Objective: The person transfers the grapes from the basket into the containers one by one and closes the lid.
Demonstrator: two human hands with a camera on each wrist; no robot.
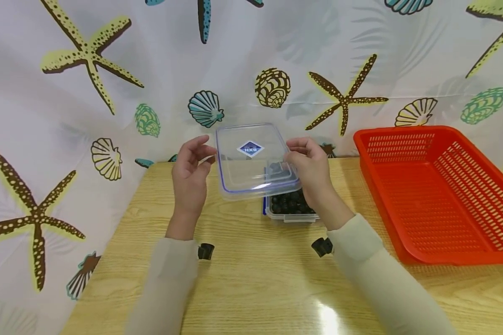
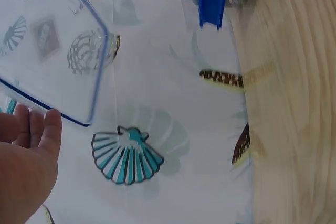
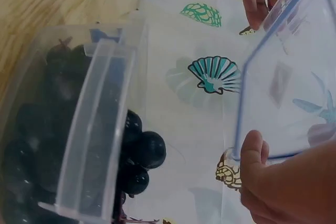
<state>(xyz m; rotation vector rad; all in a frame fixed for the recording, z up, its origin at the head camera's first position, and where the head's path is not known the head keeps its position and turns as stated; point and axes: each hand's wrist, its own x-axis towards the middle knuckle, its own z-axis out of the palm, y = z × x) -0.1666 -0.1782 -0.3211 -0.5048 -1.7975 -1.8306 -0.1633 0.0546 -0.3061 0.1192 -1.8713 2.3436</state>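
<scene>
A clear, square plastic lid [image 1: 239,173] with a blue seal around its edge and a blue-and-white label is held tilted above the table. My right hand [image 1: 314,167] pinches its right edge between thumb and fingers. At the left edge is my left hand [image 1: 191,174], palm turned inward and fingers loosely bent; its fingertips touch or nearly touch the rim. Below and partly behind the lid stands a clear plastic container [image 1: 295,218] with blue side latches. Dark grapes [image 3: 148,149] fill it, some showing above the wall in the right wrist view. My right hand and the lid hide part of it.
A red perforated plastic basket [image 1: 402,232] stands at the right of the wooden table [image 1: 251,279]. A white cloth [image 1: 234,56] printed with starfish and shells hangs behind and down the left side. A black wrist-mounted piece [image 1: 322,247] shows at each sleeve.
</scene>
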